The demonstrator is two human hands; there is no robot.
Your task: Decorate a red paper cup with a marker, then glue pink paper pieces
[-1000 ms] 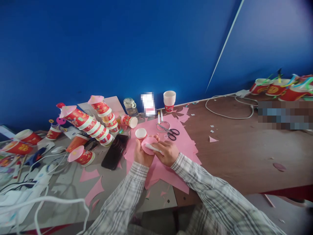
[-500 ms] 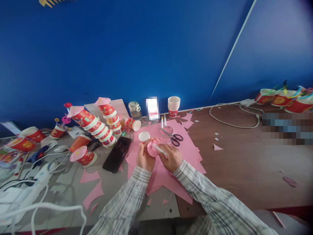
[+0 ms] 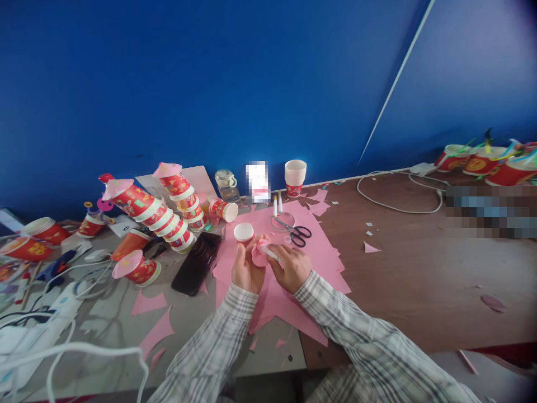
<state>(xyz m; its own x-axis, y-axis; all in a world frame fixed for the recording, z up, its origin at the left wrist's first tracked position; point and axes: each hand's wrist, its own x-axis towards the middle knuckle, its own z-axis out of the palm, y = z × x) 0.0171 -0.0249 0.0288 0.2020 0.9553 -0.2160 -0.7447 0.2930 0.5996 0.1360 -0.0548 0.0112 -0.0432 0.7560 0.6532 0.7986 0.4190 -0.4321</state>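
My left hand (image 3: 244, 268) is closed round a curled pink paper piece (image 3: 259, 254), held just above the pink paper sheets (image 3: 319, 257). My right hand (image 3: 291, 268) pinches a white glue stick (image 3: 271, 254) whose tip lies against that pink piece. A small paper cup (image 3: 244, 232) stands open side up right behind my fingers. Black-handled scissors (image 3: 296, 232) lie on the pink sheets a little farther back, next to a clear round lid.
Stacks of red paper cups (image 3: 157, 215) lean at the left, near a black phone (image 3: 196, 263) and white cables (image 3: 62, 347). A white cup (image 3: 295, 176) and a glass jar (image 3: 226, 184) stand by the blue wall. More decorated cups (image 3: 486, 157) sit far right.
The pink piece has been curled tighter between my hands, from a flat disc to a rolled shape. My hands stayed in the same place over the pink sheets.
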